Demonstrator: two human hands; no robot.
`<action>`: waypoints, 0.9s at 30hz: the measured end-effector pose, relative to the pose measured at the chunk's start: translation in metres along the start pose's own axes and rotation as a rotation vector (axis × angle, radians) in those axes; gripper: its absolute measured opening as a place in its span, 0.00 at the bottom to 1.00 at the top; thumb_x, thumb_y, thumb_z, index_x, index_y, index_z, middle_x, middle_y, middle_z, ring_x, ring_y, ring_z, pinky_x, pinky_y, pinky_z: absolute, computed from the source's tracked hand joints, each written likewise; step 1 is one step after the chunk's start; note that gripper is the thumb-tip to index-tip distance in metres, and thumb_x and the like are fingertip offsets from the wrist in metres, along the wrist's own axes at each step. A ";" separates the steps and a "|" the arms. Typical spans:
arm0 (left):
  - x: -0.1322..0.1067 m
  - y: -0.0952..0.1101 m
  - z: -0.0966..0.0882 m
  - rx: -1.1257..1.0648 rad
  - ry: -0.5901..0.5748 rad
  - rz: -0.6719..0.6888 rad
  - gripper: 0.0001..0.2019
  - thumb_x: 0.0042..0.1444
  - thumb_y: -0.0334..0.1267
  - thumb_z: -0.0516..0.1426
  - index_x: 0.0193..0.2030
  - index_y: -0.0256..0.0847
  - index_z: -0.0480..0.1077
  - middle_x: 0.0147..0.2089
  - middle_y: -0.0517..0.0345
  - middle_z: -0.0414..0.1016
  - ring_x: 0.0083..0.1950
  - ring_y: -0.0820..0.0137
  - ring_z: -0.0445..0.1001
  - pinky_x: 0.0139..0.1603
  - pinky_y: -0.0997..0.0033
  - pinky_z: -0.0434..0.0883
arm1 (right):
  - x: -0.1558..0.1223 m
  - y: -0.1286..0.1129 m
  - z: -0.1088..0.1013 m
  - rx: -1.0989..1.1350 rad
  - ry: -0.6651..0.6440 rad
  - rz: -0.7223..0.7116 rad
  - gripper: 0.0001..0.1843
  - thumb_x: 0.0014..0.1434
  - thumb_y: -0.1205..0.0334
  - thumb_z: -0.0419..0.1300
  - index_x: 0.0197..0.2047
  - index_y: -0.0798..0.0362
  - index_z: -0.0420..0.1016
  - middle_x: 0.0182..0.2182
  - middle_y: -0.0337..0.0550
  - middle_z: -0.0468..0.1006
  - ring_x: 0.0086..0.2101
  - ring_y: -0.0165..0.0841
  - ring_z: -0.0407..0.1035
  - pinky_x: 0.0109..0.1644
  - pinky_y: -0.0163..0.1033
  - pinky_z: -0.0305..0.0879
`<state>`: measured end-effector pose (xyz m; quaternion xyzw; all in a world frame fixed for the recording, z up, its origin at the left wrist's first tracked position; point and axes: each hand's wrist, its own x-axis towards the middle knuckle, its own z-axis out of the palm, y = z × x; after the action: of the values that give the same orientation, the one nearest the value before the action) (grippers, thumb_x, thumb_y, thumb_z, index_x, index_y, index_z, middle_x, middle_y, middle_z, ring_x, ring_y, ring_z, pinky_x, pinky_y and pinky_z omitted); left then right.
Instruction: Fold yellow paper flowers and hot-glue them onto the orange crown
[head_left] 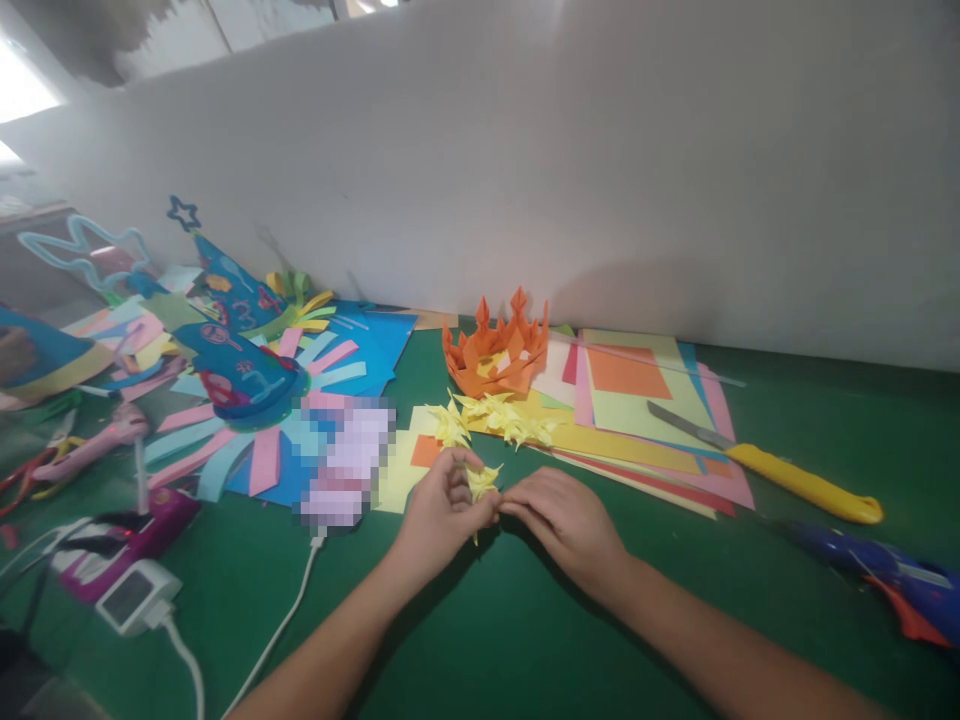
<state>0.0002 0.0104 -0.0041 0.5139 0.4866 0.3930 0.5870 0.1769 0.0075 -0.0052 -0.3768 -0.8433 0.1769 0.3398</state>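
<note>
My left hand (442, 510) and my right hand (566, 520) meet over the green table (510, 630), both pinching a small folded yellow paper piece (482, 482). Just beyond the hands lie several similar yellow folded pieces (499, 418) in a loose row. Behind those stands an orange folded paper crown (496, 352).
A stack of coloured paper sheets (637, 420) lies at the right with a yellow-handled knife (780, 470) on it. A blue glue gun (892, 580) sits at far right. Blue party hats (244, 365), paper strips, a pink glue gun (112, 550), a white adapter (139, 595) and cables fill the left. A white wall runs behind.
</note>
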 end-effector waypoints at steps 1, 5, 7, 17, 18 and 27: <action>0.000 0.002 0.000 -0.040 -0.011 -0.021 0.19 0.47 0.43 0.61 0.40 0.42 0.56 0.27 0.68 0.63 0.24 0.78 0.69 0.26 0.76 0.65 | 0.000 0.000 0.000 -0.010 -0.004 -0.020 0.12 0.65 0.62 0.50 0.36 0.50 0.74 0.29 0.41 0.78 0.31 0.32 0.68 0.36 0.37 0.62; 0.002 0.009 0.000 -0.146 -0.025 -0.088 0.22 0.44 0.45 0.63 0.38 0.42 0.55 0.26 0.69 0.64 0.23 0.78 0.70 0.26 0.77 0.66 | -0.001 0.000 0.000 -0.040 0.019 -0.054 0.10 0.64 0.63 0.50 0.39 0.50 0.73 0.31 0.41 0.78 0.32 0.32 0.68 0.37 0.37 0.63; 0.002 0.010 0.000 -0.176 -0.016 -0.106 0.23 0.42 0.45 0.64 0.38 0.41 0.55 0.25 0.70 0.64 0.23 0.78 0.70 0.26 0.78 0.65 | -0.001 0.000 0.001 -0.062 0.048 -0.075 0.10 0.64 0.64 0.50 0.39 0.50 0.72 0.32 0.42 0.78 0.32 0.32 0.69 0.37 0.38 0.63; 0.001 0.009 0.002 -0.247 -0.028 -0.120 0.23 0.42 0.44 0.65 0.38 0.41 0.56 0.24 0.70 0.65 0.23 0.79 0.70 0.25 0.79 0.65 | -0.004 0.002 0.001 -0.105 0.060 -0.142 0.09 0.63 0.68 0.50 0.39 0.52 0.71 0.32 0.43 0.77 0.33 0.33 0.66 0.39 0.39 0.63; 0.001 0.008 0.002 -0.235 -0.030 -0.110 0.23 0.42 0.44 0.65 0.38 0.41 0.55 0.24 0.69 0.66 0.23 0.79 0.70 0.25 0.79 0.65 | -0.003 0.001 0.000 -0.106 0.055 -0.138 0.09 0.63 0.69 0.50 0.38 0.52 0.71 0.32 0.43 0.77 0.32 0.33 0.66 0.38 0.38 0.63; 0.000 0.005 0.006 -0.196 -0.037 -0.060 0.22 0.44 0.45 0.64 0.38 0.41 0.55 0.25 0.70 0.64 0.23 0.79 0.71 0.26 0.78 0.67 | 0.000 -0.003 0.002 -0.051 0.056 -0.078 0.11 0.62 0.70 0.48 0.33 0.53 0.69 0.28 0.44 0.73 0.30 0.33 0.63 0.35 0.39 0.60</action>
<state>0.0063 0.0095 0.0011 0.4464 0.4502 0.4113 0.6549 0.1742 0.0053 -0.0046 -0.3569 -0.8517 0.1313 0.3604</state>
